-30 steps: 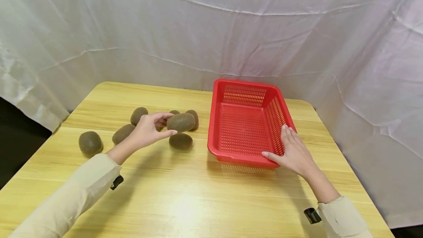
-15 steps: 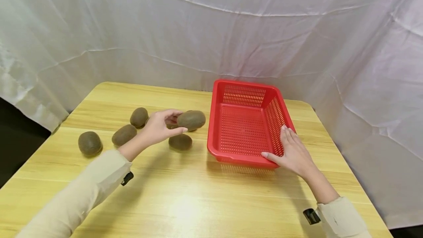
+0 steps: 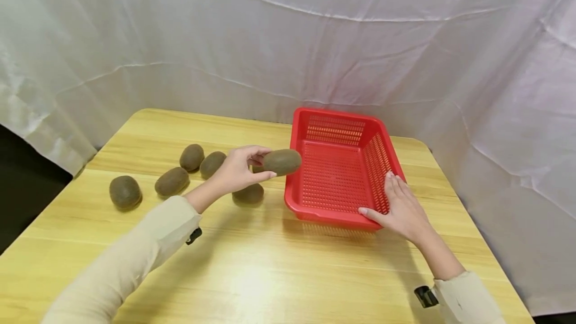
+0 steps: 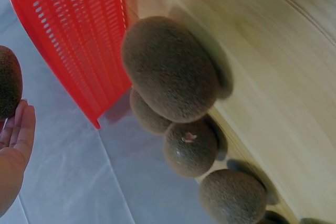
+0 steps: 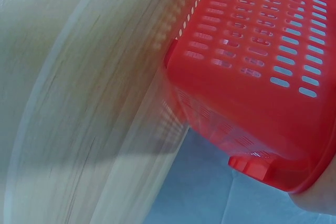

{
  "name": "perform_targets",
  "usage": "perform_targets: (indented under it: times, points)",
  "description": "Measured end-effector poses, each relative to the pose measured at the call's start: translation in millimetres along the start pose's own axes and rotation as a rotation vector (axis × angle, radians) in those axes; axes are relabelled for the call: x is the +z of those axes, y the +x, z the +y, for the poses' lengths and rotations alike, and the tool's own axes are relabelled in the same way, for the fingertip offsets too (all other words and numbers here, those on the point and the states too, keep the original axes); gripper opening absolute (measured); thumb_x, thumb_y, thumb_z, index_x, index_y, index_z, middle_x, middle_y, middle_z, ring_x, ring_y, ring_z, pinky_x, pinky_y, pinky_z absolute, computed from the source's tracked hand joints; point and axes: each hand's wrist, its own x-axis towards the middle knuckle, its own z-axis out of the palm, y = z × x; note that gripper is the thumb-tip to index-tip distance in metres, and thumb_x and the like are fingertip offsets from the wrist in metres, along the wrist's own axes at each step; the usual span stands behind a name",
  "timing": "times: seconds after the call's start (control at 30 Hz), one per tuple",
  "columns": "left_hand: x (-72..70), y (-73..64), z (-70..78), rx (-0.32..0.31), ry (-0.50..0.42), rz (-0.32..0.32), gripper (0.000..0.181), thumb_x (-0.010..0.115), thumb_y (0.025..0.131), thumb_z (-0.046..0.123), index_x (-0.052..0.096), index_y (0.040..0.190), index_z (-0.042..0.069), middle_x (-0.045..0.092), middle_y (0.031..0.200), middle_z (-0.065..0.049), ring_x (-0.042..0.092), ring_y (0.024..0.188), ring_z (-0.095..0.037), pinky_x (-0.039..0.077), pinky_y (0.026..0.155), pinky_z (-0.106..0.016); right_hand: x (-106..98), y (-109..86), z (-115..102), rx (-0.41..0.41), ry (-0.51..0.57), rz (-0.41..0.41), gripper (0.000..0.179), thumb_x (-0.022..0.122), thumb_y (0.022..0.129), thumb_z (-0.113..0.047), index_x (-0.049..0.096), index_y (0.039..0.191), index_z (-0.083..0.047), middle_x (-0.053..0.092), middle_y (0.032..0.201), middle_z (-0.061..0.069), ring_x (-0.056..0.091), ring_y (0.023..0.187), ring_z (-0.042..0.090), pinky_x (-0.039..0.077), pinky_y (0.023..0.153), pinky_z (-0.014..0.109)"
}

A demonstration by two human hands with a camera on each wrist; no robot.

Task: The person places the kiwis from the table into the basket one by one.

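A brown kiwi (image 3: pixel 282 162) is held up between the thumb and fingers of my left hand (image 3: pixel 236 170), in line with the left rim of a red perforated basket (image 3: pixel 298 209). In the left wrist view that kiwi (image 4: pixel 9 82) shows only at the left edge, beside part of the hand. My right hand (image 3: pixel 402 211) rests on the basket's near right corner, fingers straight along the right side and thumb over the front rim. Under the left hand lies another kiwi (image 3: pixel 248 194) on the table, and one more behind the held fruit is mostly hidden.
Several more kiwis lie on the left of the wooden table (image 3: pixel 270 274), among them a far one (image 3: pixel 192 157), a middle one (image 3: pixel 172 182) and a leftmost one (image 3: pixel 125 192). A pale cloth (image 3: pixel 243 39) hangs behind the table.
My left hand has carried the kiwi rightward, from over the other kiwis to the basket's left rim. The right hand and the basket stay in place.
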Motion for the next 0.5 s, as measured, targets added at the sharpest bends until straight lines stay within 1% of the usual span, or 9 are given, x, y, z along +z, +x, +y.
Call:
perform_targets:
  times: [0.1, 0.2, 0.37, 0.43, 0.5]
  points:
    - [4.6, 3.8, 1.8, 0.009, -0.016, 0.007, 0.047, 0.077, 0.074, 0.014, 0.061, 0.115, -0.002, 0.067, 0.099, -0.014, 0.065, 0.086, -0.023, 0.056, 0.078, -0.036, 0.2, 0.3, -0.1, -0.005, -0.002, 0.003, 0.107, 0.054, 0.081, -0.063, 0.01, 0.142, 0.014, 0.009, 0.15, 0.032, 0.01, 0.139, 0.046, 0.014, 0.113, 0.056]
    - [8.8, 8.2, 4.8, -0.002, -0.025, 0.001, 0.048, 0.077, 0.074, 0.016, 0.061, 0.116, -0.001, 0.067, 0.098, -0.013, 0.066, 0.085, -0.022, 0.056, 0.079, -0.036, 0.5, 0.6, 0.2, -0.005, -0.002, 0.005, 0.107, 0.053, 0.081, -0.063, 0.01, 0.143, 0.013, 0.009, 0.15, 0.031, 0.01, 0.139, 0.046, 0.014, 0.113, 0.056]
    - [15.0, 16.0, 10.4, -0.006, 0.004, -0.03, 0.051, 0.077, 0.075, 0.02, 0.06, 0.119, 0.001, 0.067, 0.098, -0.011, 0.064, 0.085, -0.02, 0.056, 0.076, -0.032, 1.3, 0.4, 1.1, -0.002, -0.002, 0.007, 0.107, 0.053, 0.081, -0.063, 0.01, 0.143, 0.013, 0.009, 0.151, 0.031, 0.01, 0.139, 0.046, 0.014, 0.113, 0.057]
    - [18.2, 19.1, 11.6, -0.005, 0.007, -0.037, 0.051, 0.077, 0.075, 0.02, 0.06, 0.119, 0.0, 0.067, 0.098, -0.011, 0.064, 0.084, -0.019, 0.055, 0.074, -0.03, 1.6, 0.3, 1.5, -0.002, -0.005, 0.007, 0.107, 0.054, 0.081, -0.063, 0.01, 0.143, 0.013, 0.009, 0.151, 0.031, 0.01, 0.139, 0.046, 0.014, 0.113, 0.056]
    - [21.5, 22.0, 12.4, 0.001, 0.002, -0.039, 0.05, 0.077, 0.075, 0.02, 0.06, 0.118, 0.0, 0.067, 0.1, -0.011, 0.063, 0.085, -0.019, 0.055, 0.075, -0.029, 1.9, 0.5, 1.6, -0.002, -0.006, 0.009, 0.107, 0.054, 0.081, -0.063, 0.01, 0.143, 0.012, 0.01, 0.151, 0.031, 0.011, 0.139, 0.046, 0.014, 0.113, 0.057]
